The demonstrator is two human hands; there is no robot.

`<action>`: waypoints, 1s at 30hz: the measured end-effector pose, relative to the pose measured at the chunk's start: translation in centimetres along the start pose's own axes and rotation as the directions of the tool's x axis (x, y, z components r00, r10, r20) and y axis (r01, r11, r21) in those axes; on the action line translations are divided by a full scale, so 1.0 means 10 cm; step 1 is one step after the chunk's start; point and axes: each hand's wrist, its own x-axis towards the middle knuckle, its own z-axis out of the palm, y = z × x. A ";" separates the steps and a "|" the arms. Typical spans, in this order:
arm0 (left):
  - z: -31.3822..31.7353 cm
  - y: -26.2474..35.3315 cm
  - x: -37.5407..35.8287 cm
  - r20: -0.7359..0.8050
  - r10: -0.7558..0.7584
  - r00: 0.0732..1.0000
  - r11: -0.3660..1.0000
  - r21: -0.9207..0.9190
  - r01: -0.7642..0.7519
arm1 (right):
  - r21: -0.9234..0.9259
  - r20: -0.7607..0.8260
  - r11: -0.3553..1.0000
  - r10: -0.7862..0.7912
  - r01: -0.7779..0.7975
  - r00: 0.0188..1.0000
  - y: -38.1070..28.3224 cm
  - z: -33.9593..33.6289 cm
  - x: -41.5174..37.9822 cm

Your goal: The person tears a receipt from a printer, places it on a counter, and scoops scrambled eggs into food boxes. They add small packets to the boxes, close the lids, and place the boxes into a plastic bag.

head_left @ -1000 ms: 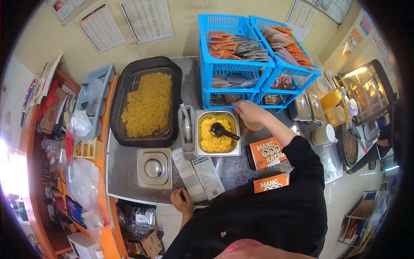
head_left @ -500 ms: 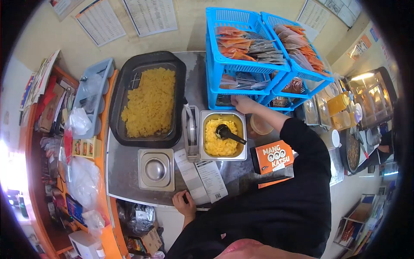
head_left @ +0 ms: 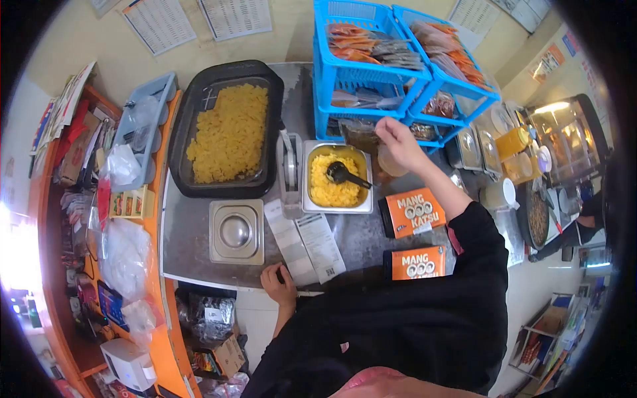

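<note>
My right hand [head_left: 400,140] is pinched on a small clear packet with dark contents [head_left: 360,135], in front of the lowest tier of the blue baskets [head_left: 371,79]. Below the packet stands a steel pan of yellow food [head_left: 330,192] with a black scoop [head_left: 345,174] in it. Down at the counter's front edge rests my left hand [head_left: 278,284], its fingers curled; whether anything is in them is hidden. Two printed receipts [head_left: 318,242] lie just above it. Two orange-and-black boxes [head_left: 417,211] sit below my right forearm.
A large black tray of yellow food [head_left: 232,132] stands at the back left. Nearer is a steel container with a round recess [head_left: 235,232]. An orange shelf [head_left: 166,265] borders the counter's left side. Bottles and jars [head_left: 514,142] crowd the right, beside a dark pan [head_left: 536,219].
My right hand has come out of the lower basket toward me and to the right, with the packet now in its fingers. The view has shifted, and the second orange box shows more fully.
</note>
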 end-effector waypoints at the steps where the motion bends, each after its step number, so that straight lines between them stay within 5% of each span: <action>1: 0.00 -0.01 -0.01 0.000 0.007 1.000 1.000 -0.008 -0.007 | 0.109 0.018 0.989 0.096 -0.097 0.995 -0.12 -0.08 -0.08; 6: -0.04 0.02 -0.01 0.012 -0.030 0.999 0.993 -0.116 0.031 | 0.367 0.133 0.891 0.234 -0.267 0.963 -0.55 -0.32 -0.63; 8: -0.05 0.07 0.00 -0.050 -0.057 0.997 0.975 -0.220 0.044 | 0.215 0.161 0.957 0.162 -0.194 0.974 -0.62 -0.33 -0.84; 11: -0.18 0.53 0.19 -0.004 0.042 0.999 0.923 -0.382 -0.040 | 0.239 0.286 0.926 0.221 -0.292 0.932 -0.76 -0.21 -1.15; 13: -0.18 0.96 0.38 0.239 0.165 0.957 0.861 -0.508 -0.022 | 0.193 0.354 0.931 0.228 -0.309 0.907 -0.80 -0.06 -1.31; 15: -0.02 1.37 0.47 0.485 0.240 0.841 0.600 -0.755 0.265 | 0.147 0.360 0.975 0.103 -0.165 0.927 -0.73 0.11 -1.46; 17: 0.02 1.65 0.54 0.698 0.325 0.638 0.497 -0.700 0.513 | 0.016 0.370 0.994 0.095 -0.108 0.924 -0.84 0.15 -1.51; 20: 0.25 1.69 0.61 0.790 0.259 0.555 0.494 -0.602 0.627 | 0.230 0.228 0.941 0.194 -0.247 0.954 -0.70 0.17 -1.49; 22: 0.31 1.79 0.63 0.718 0.215 0.662 0.370 -0.687 0.626 | 0.407 0.233 0.850 0.259 -0.336 0.937 -0.75 0.11 -1.51; 30: 0.34 1.95 0.64 0.731 0.288 0.619 0.346 -0.682 0.644 | 0.390 0.238 0.835 0.317 -0.389 0.918 -0.69 -0.05 -1.53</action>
